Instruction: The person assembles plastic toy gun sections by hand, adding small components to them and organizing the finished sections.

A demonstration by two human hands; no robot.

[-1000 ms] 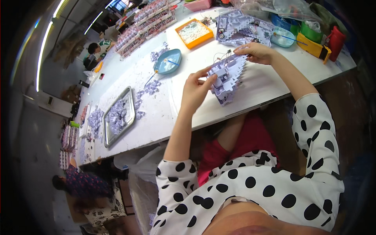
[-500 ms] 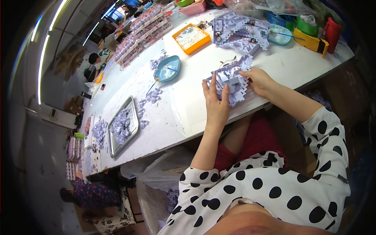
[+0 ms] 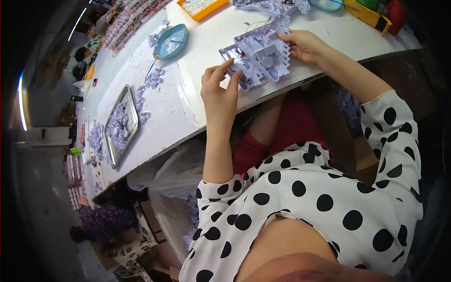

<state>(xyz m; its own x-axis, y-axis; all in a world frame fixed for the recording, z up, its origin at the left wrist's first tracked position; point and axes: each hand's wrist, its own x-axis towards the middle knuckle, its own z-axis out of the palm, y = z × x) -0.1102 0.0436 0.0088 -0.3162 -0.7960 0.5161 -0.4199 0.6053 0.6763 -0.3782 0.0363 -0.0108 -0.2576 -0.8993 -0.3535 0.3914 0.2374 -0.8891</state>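
Note:
Two lavender plastic shell halves lie side by side near the table's front edge, with thin wires and small inner parts showing. The right half [image 3: 270, 54] has a notched outer edge and a raised round part and block inside. My right hand [image 3: 305, 46] is closed on that notched edge, some fingers hidden beneath it. At the smaller left half [image 3: 240, 70], my left hand [image 3: 220, 89] has its thumb and forefinger closed on the outer edge. Wires run across the tops of both halves.
A blue dish [image 3: 171, 43] with a stick across it stands left of the shells. A metal tray [image 3: 133, 123] holds small lavender parts, with more scattered nearby. At the back are an orange tray [image 3: 206, 13], more lavender shells [image 3: 277, 6] and a yellow holder [image 3: 366, 16].
The shell has come apart into two halves lying open, its inside showing. My left hand has shifted left with the left half. The whole view has tilted and moved.

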